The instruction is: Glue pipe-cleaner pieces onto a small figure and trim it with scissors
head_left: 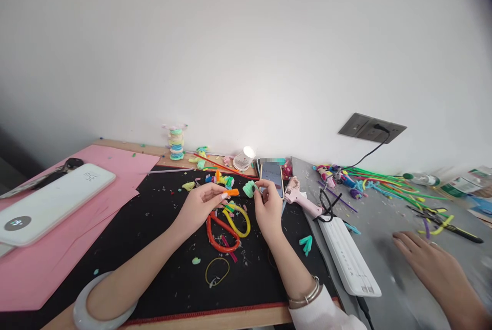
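My left hand [202, 204] pinches a short orange strip [232, 192] between thumb and fingertips, its free end pointing right. Just across from it, my right hand [269, 208] has its fingers closed on a mint-green fuzzy coil [249, 189]. A small gap separates the strip from the coil. Below the hands lie a red loop [212, 238] and a yellow loop [246, 222] on the black mat [161, 268]. Colourful fuzzy bits [225, 180] sit behind the left hand, partly hidden by it.
A pink glue gun [305, 202], a phone [272, 176] and a white paper cup [244, 158] stand beyond. To the right are a white power bank [349, 258], pliers [457, 227], green stems [380, 176] and another person's hand [430, 263]. Pink sheets [111, 191] lie left.
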`<state>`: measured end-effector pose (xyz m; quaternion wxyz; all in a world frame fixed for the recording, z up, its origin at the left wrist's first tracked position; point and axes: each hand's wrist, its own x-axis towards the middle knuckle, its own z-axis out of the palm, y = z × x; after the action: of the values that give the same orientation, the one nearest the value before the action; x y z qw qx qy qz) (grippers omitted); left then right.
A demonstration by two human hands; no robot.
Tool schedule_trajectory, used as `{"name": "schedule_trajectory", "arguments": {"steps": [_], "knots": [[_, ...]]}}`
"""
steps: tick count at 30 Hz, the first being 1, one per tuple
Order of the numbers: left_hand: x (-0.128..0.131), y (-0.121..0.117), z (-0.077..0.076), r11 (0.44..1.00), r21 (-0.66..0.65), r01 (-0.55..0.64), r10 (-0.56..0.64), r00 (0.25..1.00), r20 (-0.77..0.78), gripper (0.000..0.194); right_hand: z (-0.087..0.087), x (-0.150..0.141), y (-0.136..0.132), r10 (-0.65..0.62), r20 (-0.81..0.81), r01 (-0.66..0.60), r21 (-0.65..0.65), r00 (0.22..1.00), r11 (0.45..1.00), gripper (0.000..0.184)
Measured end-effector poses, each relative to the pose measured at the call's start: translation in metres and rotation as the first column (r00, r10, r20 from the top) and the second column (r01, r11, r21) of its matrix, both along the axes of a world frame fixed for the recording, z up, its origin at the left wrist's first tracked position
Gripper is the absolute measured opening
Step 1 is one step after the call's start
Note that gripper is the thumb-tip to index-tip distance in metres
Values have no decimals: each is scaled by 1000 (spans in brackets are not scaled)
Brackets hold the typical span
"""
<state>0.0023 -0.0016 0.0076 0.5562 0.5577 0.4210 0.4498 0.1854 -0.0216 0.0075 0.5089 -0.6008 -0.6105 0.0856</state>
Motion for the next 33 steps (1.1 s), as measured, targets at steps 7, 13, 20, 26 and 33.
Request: {"name": "schedule_trajectory", "arguments": {"steps": [7,13,20,26,33], "knots": [[2,-4,4,993,-8,118,-118,993,15,23,-2,-3,-1,244,-400,-294,-66,883,954,14],[2,-3,0,986,-37,161,-160,987,23,19,-2,-5,-3,340,-509,-455,-116,791,883,15],[-1,0,-3,985,44,165,-163,986,-45,16,0,-7,-6,386,-558,-541,-138,735,830,17],[-1,1,-6,991,105,84,-80,996,-41,15,3,-10,-8,398,-691,-645,-129,603,753,21],[1,2,-7,995,91,43,-44,999,12,17,6,-10,-10,403,-728,-666,-97,554,740,25]]}}
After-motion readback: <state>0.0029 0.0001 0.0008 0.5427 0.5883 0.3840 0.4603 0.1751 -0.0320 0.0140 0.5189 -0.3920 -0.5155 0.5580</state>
